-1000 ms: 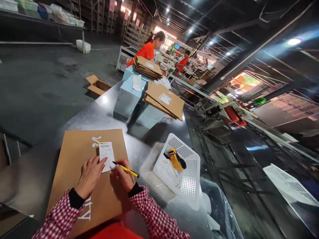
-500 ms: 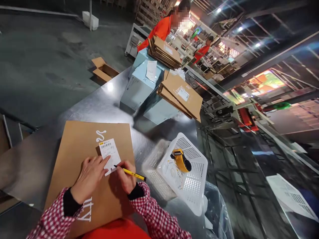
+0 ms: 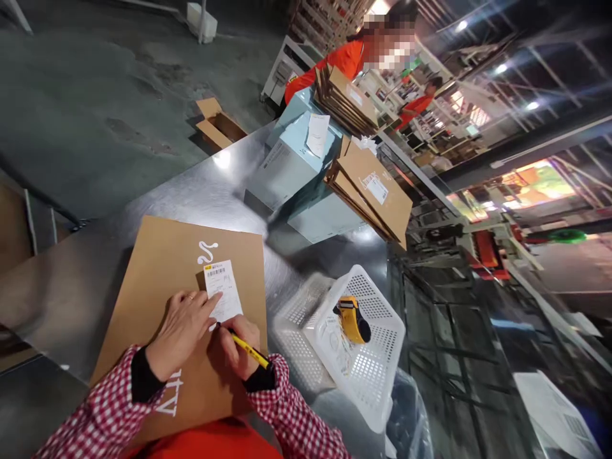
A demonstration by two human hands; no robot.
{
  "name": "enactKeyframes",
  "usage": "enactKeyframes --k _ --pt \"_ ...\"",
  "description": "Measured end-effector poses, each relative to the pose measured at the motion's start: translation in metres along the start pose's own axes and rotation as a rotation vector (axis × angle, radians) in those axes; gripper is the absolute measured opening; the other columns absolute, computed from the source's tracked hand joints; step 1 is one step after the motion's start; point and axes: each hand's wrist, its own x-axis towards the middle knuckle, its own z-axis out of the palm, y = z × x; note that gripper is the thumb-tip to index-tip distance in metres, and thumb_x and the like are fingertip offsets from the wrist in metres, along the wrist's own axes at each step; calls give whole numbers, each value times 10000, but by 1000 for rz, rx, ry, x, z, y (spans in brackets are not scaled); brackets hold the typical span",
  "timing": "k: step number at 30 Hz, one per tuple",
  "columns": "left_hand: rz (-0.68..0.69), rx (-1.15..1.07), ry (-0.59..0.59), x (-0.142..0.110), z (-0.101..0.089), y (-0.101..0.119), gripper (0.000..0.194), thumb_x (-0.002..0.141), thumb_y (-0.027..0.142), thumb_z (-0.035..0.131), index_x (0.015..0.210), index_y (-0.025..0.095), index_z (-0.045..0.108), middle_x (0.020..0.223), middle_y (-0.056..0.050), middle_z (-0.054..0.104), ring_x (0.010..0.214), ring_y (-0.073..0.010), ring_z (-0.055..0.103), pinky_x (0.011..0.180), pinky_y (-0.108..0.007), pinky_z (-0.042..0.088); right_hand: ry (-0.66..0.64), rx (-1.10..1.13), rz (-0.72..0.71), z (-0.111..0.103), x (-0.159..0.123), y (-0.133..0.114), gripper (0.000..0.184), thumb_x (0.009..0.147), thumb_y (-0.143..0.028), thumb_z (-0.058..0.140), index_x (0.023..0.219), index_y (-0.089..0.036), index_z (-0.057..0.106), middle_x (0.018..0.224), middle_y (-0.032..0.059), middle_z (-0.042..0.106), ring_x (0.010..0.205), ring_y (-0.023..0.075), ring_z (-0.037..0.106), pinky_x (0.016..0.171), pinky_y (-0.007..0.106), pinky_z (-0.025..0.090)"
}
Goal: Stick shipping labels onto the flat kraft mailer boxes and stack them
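A flat brown cardboard box (image 3: 143, 287) with white lettering lies on the metal table in front of me. On it rests a white paper slip (image 3: 224, 290) with a barcode and a yellow corner. My left hand (image 3: 182, 328) is open, its fingers lying on the slip's left side and lower edge. My right hand (image 3: 241, 347) is shut on a yellow marker pen (image 3: 251, 349) with a black end. The pen's dark tip is at the bottom of the slip, close to my left thumb; whether it touches the paper I cannot tell.
To the right stands a white plastic basket (image 3: 377, 344) holding a yellow tape-like tool (image 3: 354, 320) and slips. Farther back are pale blue boxes (image 3: 287, 166) topped with folded cardboard (image 3: 377, 185). An open carton (image 3: 220, 124) sits on the floor. A person in orange (image 3: 347, 58) stands beyond.
The whole view has shifted, so the table things appear a little farther right. My right hand with the marker has moved slightly down the slip, closer to my left thumb.
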Motion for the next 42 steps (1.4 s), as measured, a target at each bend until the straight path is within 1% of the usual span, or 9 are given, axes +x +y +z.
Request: enactKeyframes --k 3,7,10,16,24,27,31,35,42 --pt "1 7 9 0 0 0 384 890 152 493 1270 212 489 952 -33 604 893 -223 549 835 -423 313 18 -27 -2 -1 1 -2 175 843 -207 460 717 -176 579 605 0 562 552 110 522 540 234 381" --pt "-6 28 9 0 -2 1 396 874 147 531 1263 210 490 953 -28 605 904 -228 553 842 -424 312 -26 13 -8 -3 3 -4 158 835 -212 464 713 -185 561 597 -9 546 528 101 497 525 232 372" --pt "-4 39 12 0 -5 2 385 880 149 527 1260 202 493 939 -28 605 901 -226 557 836 -420 315 -21 35 -26 -3 3 -3 155 830 -206 449 704 -197 538 581 -13 530 502 102 475 505 239 365" --pt "-3 54 8 1 -5 2 404 861 156 562 1258 202 503 936 -33 617 883 -222 568 829 -418 315 -17 21 -43 -3 3 -1 141 815 -185 462 696 -189 537 576 -10 529 514 108 491 501 239 366" --pt "7 51 15 1 -3 1 385 883 175 532 1265 202 492 944 -34 617 887 -220 561 840 -417 314 -1 -56 -27 -2 2 2 146 818 -177 456 698 -192 539 581 -5 545 525 111 490 509 246 361" --pt "-2 48 -13 2 -5 2 392 879 186 546 1266 208 495 949 -31 617 895 -230 563 836 -424 321 2 -52 -55 -2 2 3 160 805 -173 442 673 -183 532 571 -12 534 522 104 484 510 238 358" --pt "-12 51 -34 3 -8 3 389 876 174 548 1261 201 503 951 -31 619 903 -233 562 837 -427 326 -17 -11 -46 -3 3 4 151 816 -192 458 695 -177 546 579 -16 532 528 95 486 520 226 366" --pt "-10 48 -25 3 -8 4 392 880 175 544 1269 194 498 954 -32 618 903 -229 561 842 -426 326 -30 33 -38 -4 5 2 155 814 -194 456 677 -179 525 573 -20 508 518 90 463 512 222 355" --pt "14 64 -9 2 -4 1 414 873 173 543 1282 196 485 947 -36 612 890 -227 559 821 -419 323 -9 33 -61 -6 7 0 156 798 -169 457 658 -174 525 569 -13 517 522 101 480 511 230 358"
